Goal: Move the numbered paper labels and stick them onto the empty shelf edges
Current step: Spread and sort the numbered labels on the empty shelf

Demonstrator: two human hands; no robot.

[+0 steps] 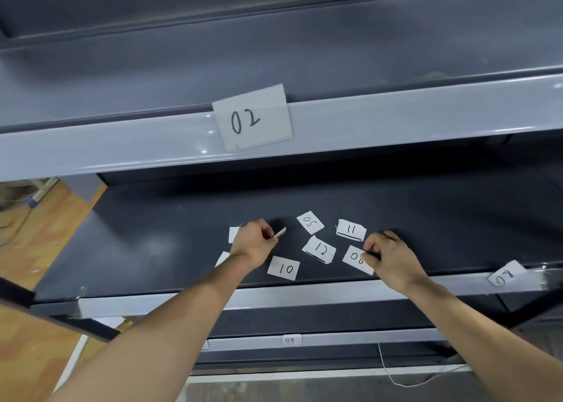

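- The left hand point(254, 243) has its grip pinched together on a small paper label point(279, 233), seen edge-on, its number hidden.
- The right hand point(393, 260) pinches its grip on the label beginning "0" point(355, 258), which lies on the dark shelf point(152, 237).
- Labels 05 point(310, 222), 11 point(351, 230), 12 point(320, 249) and 10 point(284, 268) lie loose between the hands.
- Label 02 point(252, 118) sits on the upper shelf edge point(396, 118); 08 point(506, 275) and 09 point(289, 340) sit on lower edges.
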